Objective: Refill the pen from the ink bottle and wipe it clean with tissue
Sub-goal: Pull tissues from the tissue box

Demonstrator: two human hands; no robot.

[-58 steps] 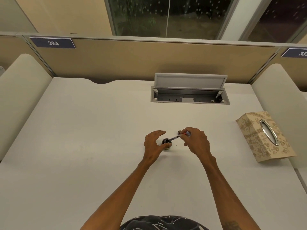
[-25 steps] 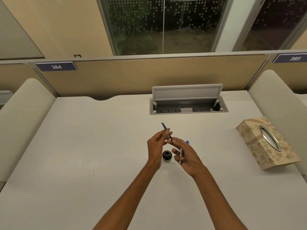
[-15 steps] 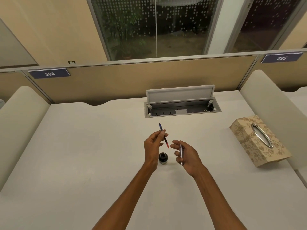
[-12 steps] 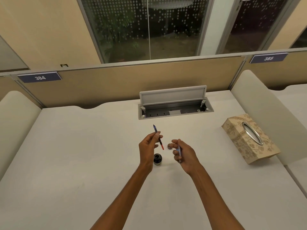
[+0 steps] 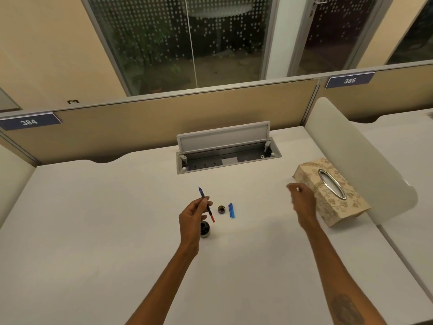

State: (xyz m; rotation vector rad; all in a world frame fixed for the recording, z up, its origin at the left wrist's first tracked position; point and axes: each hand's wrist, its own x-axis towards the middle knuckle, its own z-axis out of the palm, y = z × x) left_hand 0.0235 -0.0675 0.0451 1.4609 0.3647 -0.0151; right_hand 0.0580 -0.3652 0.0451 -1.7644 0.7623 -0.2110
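My left hand (image 5: 194,215) pinches the pen's inner part (image 5: 203,198), blue nib up and red end down, held tilted above the desk. Just below it stands the open ink bottle (image 5: 205,229). The bottle's round cap (image 5: 221,209) and a blue pen cap (image 5: 231,210) lie side by side to the right of my left hand. My right hand (image 5: 302,201) hovers, blurred, with curled fingers beside the patterned tissue box (image 5: 328,207). A small silvery tip of the pen barrel (image 5: 297,189) shows at its fingertips; the rest is hidden.
An open cable tray (image 5: 228,158) with a raised grey lid sits in the desk at the back. A tan partition runs behind it. A white curved divider (image 5: 351,156) stands right of the tissue box, and another at the far left edge.
My right hand has swung away from the bottle to the right, up to the tissue box. My left hand keeps the pen part raised. The view has turned right.
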